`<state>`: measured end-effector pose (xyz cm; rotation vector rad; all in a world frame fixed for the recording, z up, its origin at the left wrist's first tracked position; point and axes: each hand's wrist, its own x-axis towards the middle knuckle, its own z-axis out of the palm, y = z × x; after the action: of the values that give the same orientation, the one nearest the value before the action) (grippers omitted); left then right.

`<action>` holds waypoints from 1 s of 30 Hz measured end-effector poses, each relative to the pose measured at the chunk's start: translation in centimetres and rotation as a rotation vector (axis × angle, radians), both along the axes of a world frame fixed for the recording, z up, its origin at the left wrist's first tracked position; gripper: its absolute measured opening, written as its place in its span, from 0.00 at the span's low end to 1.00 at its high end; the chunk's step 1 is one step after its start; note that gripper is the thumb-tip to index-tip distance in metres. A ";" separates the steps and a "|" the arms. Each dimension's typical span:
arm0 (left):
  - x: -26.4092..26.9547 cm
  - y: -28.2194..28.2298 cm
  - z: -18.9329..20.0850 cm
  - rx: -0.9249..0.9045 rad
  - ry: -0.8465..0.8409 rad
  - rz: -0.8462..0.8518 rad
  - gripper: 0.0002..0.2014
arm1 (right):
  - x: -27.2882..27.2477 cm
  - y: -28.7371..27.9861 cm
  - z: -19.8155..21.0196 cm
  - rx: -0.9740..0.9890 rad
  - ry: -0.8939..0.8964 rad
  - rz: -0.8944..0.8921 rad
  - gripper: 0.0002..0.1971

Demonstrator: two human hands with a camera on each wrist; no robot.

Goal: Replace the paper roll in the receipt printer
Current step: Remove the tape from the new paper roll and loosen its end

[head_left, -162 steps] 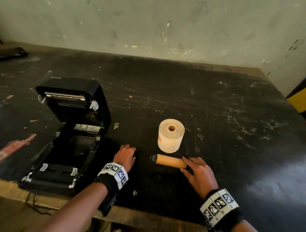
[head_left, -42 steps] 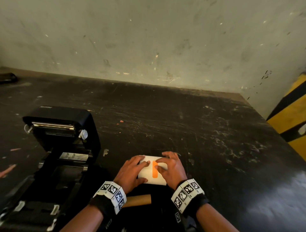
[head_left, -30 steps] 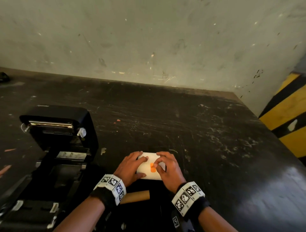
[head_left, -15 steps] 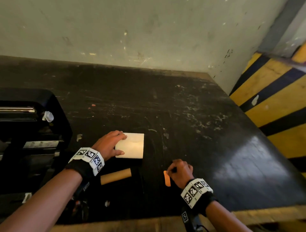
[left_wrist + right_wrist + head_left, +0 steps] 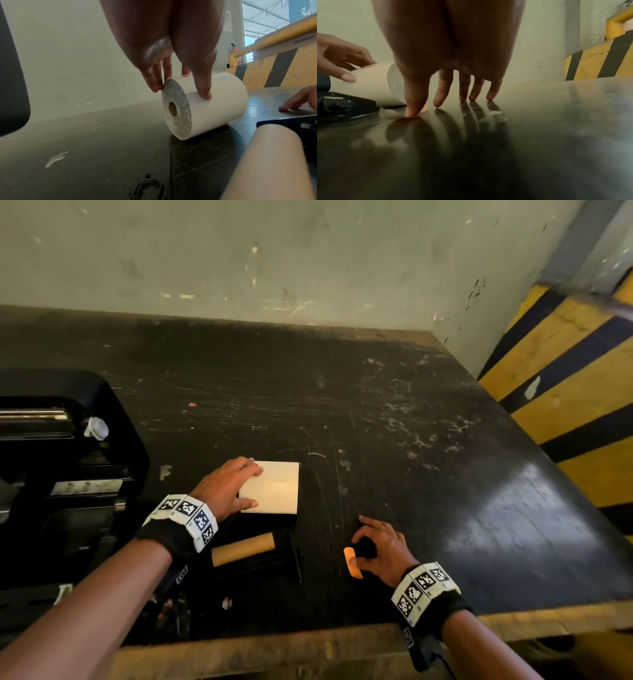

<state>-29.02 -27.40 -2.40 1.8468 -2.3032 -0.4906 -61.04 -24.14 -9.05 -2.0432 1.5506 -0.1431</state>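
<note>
Head view: left hand (image 5: 224,491) grips the new roll (image 5: 274,489); right hand (image 5: 380,549), at five o'clock, presses down the orange sticker (image 5: 352,562). Next, likely seat the roll in the printer (image 5: 68,460) at nine o'clock.

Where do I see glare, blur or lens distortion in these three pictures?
Head view: a bright sheen on the table at right, with soft corners. Left wrist view: the paper roll is sharp, the cardboard core close and blurred. Right wrist view: dim and soft; the right hand is mirrored in the tabletop.

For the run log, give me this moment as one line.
left hand: holds paper roll | right hand: presses orange sticker onto table | printer: open
</note>
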 end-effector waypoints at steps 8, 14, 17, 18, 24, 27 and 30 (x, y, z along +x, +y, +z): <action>0.0 0.1 -0.1 -0.006 -0.018 -0.012 0.32 | 0.7 -0.5 1.5 0.030 0.080 0.030 0.17; -0.2 0.6 -0.1 -0.002 -0.052 -0.003 0.33 | 6.8 -0.6 2.0 0.111 -0.146 -0.009 0.19; -0.3 1.0 -0.2 -0.012 -0.066 -0.004 0.33 | 9.4 -0.2 1.6 0.185 -0.055 0.002 0.24; -0.3 1.1 -0.2 -0.019 -0.071 -0.005 0.33 | 9.9 -0.2 1.3 0.190 -0.039 -0.013 0.24; -0.2 1.6 -0.6 -0.030 -0.078 -0.010 0.33 | 10.9 -0.1 0.5 0.243 -0.135 -0.072 0.11; 0.0 1.3 -0.3 -0.013 -0.100 -0.027 0.33 | 10.2 0.0 1.1 0.249 -0.144 -0.083 0.12; 0.5 0.7 -0.2 -0.016 -0.140 -0.081 0.33 | 8.1 -0.3 2.3 0.234 -0.148 -0.095 0.08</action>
<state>-28.51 -26.74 -2.63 1.8417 -2.4718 -0.3623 -52.93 -24.44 -6.76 -1.7395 1.4981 -0.1382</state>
